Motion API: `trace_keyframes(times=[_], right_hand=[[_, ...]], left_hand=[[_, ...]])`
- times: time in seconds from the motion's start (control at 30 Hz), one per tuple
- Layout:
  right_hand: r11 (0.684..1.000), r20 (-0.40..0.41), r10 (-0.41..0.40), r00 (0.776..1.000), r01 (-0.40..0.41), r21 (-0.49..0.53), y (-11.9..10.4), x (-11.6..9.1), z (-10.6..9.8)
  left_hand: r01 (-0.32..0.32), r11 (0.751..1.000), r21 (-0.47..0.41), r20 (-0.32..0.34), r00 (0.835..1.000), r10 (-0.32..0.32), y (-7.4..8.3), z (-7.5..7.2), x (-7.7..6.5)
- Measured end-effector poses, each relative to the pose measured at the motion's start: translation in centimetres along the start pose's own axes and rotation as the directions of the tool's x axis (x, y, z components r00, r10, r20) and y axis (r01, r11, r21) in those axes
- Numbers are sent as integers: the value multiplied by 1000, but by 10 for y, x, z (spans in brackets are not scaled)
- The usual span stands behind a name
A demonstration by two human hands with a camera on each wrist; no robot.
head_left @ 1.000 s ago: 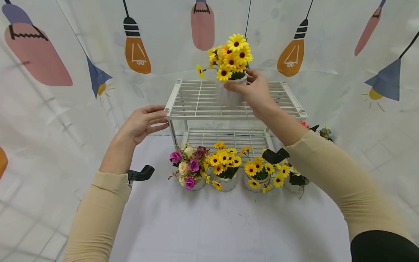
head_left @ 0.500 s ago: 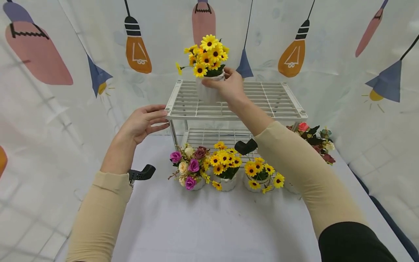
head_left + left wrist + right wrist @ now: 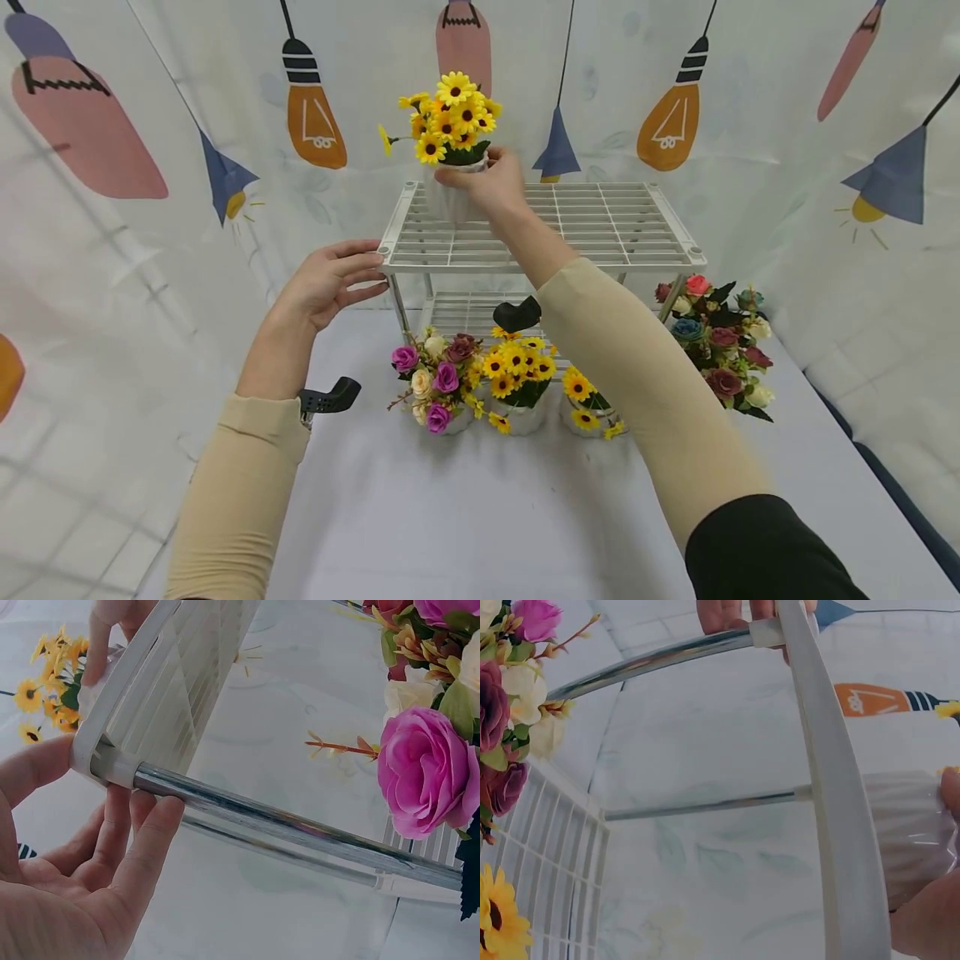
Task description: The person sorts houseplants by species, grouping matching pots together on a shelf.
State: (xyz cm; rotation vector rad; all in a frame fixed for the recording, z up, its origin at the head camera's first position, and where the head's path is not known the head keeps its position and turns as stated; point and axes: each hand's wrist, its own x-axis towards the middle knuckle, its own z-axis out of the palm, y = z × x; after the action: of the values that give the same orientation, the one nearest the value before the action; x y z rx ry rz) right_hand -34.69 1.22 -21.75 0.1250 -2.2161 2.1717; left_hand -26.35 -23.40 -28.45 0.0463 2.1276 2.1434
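My right hand [image 3: 497, 190] grips a white pot [image 3: 444, 198] of yellow sunflower-like artificial flowers [image 3: 455, 117] by its side. Pot and flowers are upright over the left part of the top shelf [image 3: 592, 229] of a white two-tier wire rack; whether the base touches it I cannot tell. In the right wrist view the ribbed pot [image 3: 911, 836] shows beyond the shelf edge. My left hand [image 3: 330, 282] holds the rack's front left corner. From the left wrist view, its thumb presses on the corner and its fingers lie against the metal post [image 3: 285, 825].
Along the rack's front stand pots of purple and cream roses [image 3: 435, 385], yellow flowers [image 3: 516, 371] and more yellow flowers [image 3: 588, 404]. Mixed roses [image 3: 722, 346] stand at the right. My right sleeve [image 3: 637, 375] hides part of the row. A patterned curtain [image 3: 510, 50] hangs behind.
My right hand has carried the potted yellow flowers leftward over the top shelf. The mixed roses at the right have come into view from behind my arm. My left hand has stayed on the corner.
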Motion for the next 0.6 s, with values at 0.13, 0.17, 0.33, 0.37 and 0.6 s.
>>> trace_keyframes(times=[0.13, 0.17, 0.33, 0.37, 0.6], right_hand=[[1000, 0, -11, 1000, 11, -8, 4, 1, 4], [1000, 1, -10, 1000, 10, -17, 5, 1, 4], [997, 23, 0, 1000, 2, -72, 1, 0, 3], [996, 28, -3, 1000, 5, -84, -1, -1, 2], [988, 82, 53, 995, -40, -149, -16, -13, -8]], left_hand=[[2, 1000, -6, 0, 1000, -2, 0, 0, -1], [4, 1000, -11, 5, 1000, -4, 0, 1, -1], [3, 1000, -21, 15, 1000, -3, 1, 1, -2], [1, 1000, -29, 18, 1000, 0, 2, 1, -2], [1, 1000, -17, 9, 1000, -1, 3, 1, -1]])
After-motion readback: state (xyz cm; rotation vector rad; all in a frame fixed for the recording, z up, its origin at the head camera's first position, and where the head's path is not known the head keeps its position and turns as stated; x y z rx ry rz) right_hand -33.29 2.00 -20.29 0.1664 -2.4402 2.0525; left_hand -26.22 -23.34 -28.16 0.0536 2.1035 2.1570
